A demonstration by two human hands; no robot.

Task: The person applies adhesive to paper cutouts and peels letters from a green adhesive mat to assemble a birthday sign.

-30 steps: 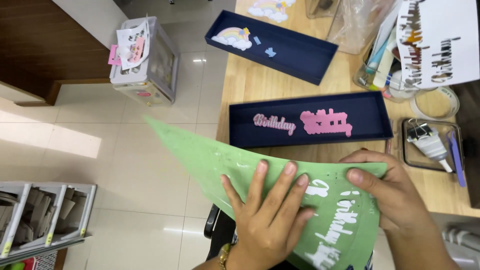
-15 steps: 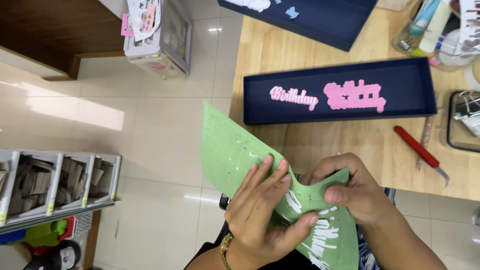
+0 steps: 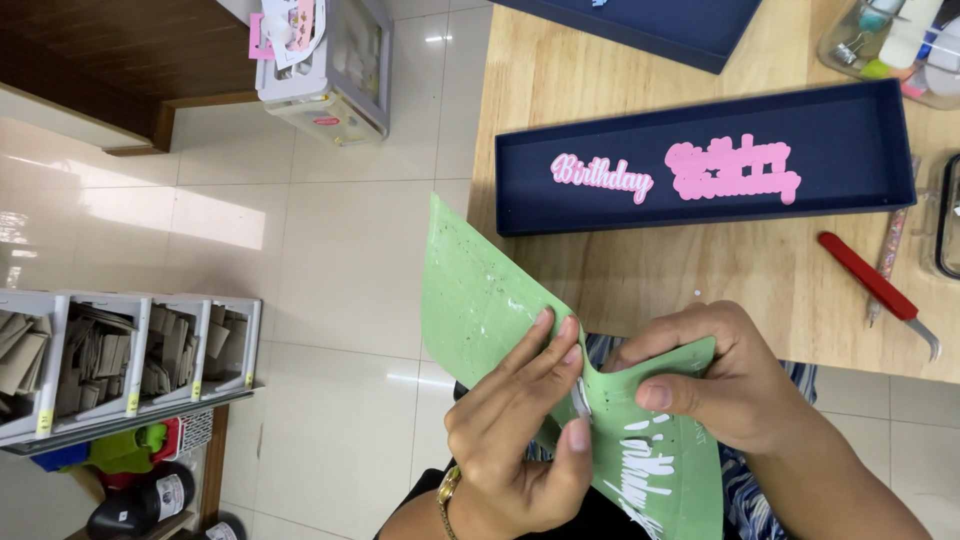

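Peeling job looks roughly midway from here: pink lettering (image 3: 732,171) already sits in the navy tray (image 3: 880,135) on the wooden worktop (image 3: 760,290), white cut-outs (image 3: 645,470) still stuck on the green mat (image 3: 480,300). Mat is off the worktop's near edge, bent, long axis running up-left to down-right. Left hand (image 3: 520,430) pinches a white piece (image 3: 581,398); right hand (image 3: 725,375) grips the mat.

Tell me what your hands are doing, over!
Left hand pinching a white paper cutout off the bent green cutting mat. Right hand gripping the mat's fold. Nothing in the way.
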